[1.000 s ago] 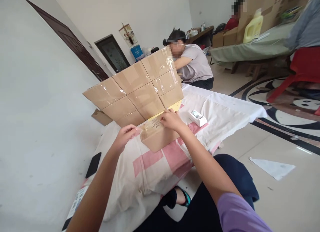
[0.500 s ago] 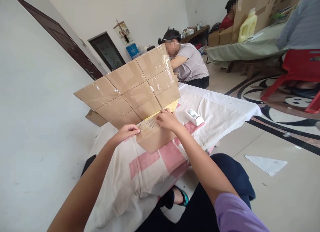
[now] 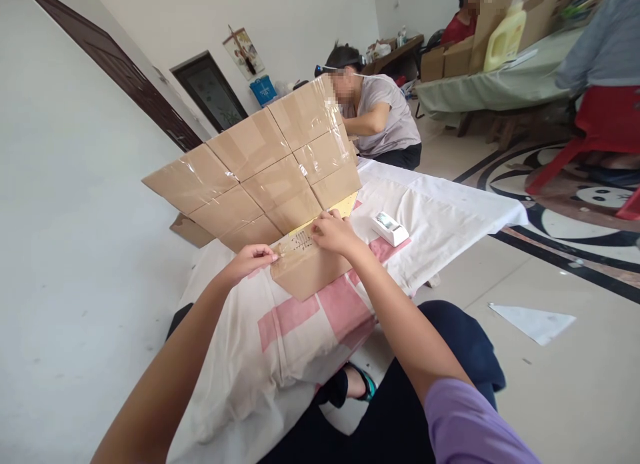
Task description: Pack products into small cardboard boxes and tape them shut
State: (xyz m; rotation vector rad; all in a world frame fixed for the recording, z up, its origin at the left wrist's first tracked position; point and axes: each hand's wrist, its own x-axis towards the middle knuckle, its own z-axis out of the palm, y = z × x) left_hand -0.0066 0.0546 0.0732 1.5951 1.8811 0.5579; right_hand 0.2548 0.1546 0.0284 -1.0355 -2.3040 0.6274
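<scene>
A small brown cardboard box (image 3: pixel 313 276) lies on the cloth-covered table in front of me. Its top carries dark printed marks and a glossy, clear-looking patch. At the box's left top corner, the thumb and fingers of my left hand (image 3: pixel 249 261) are pinched together; whatever they pinch is too small to make out. My right hand (image 3: pixel 333 234) rests over the right part of the top with its fingers curled down, and what lies under the fingertips is hidden. Behind the box, part of a yellow sheet (image 3: pixel 346 207) shows.
A taped wall of stacked cardboard boxes (image 3: pixel 265 164) rises just beyond. To the right, a white device (image 3: pixel 390 229) sits on the pink-and-white tablecloth (image 3: pixel 440 207). Across the table a person (image 3: pixel 385 117) leans forward. A red chair (image 3: pixel 600 127) and a yellow jug (image 3: pixel 505 37) are farther off.
The view has shifted slightly. Both hands stay at nearly the same spots on the box, with the left still pinched and the right still curled. The person opposite has moved an arm.
</scene>
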